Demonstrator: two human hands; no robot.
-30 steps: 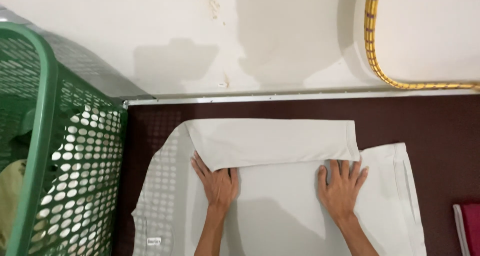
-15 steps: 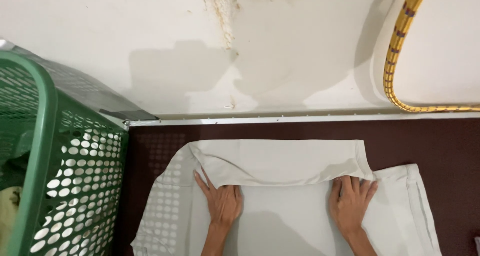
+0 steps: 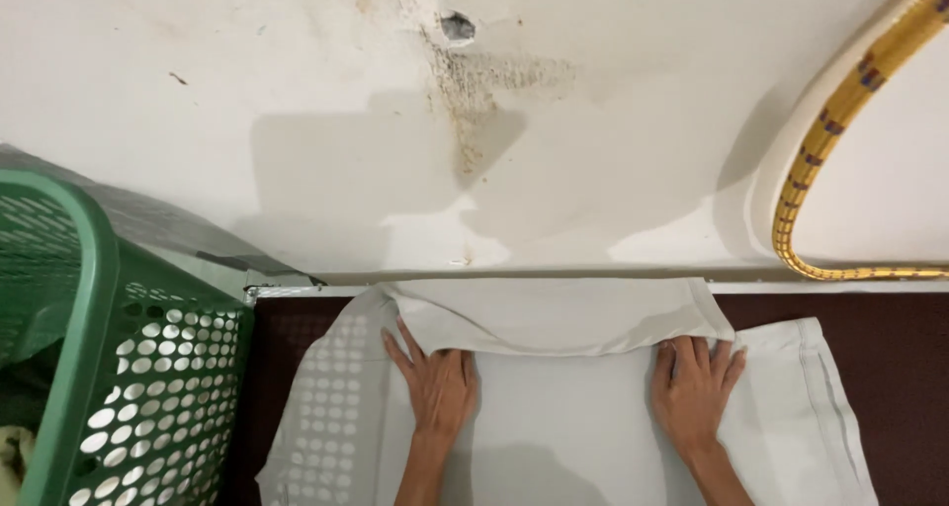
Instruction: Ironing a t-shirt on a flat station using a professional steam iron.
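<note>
A white cloth (image 3: pixel 563 407) lies spread on a dark brown surface (image 3: pixel 890 338) against a white wall. Its far part is folded back toward me as a flap (image 3: pixel 554 316). My left hand (image 3: pixel 435 387) lies flat on the cloth just under the flap's left edge, fingers apart. My right hand (image 3: pixel 694 392) lies flat under the flap's right edge, fingers spread the same way. Neither hand grips anything; both press palm down on the cloth.
A green perforated laundry basket (image 3: pixel 89 368) stands at the left, with some cloth inside. A yellow braided cord (image 3: pixel 840 111) curves around a white object at the upper right. The stained wall (image 3: pixel 474 121) rises right behind the surface.
The view has tilted upward, showing more wall and less cloth. Both hands stay flat on the cloth under the flap, which now reaches the wall edge.
</note>
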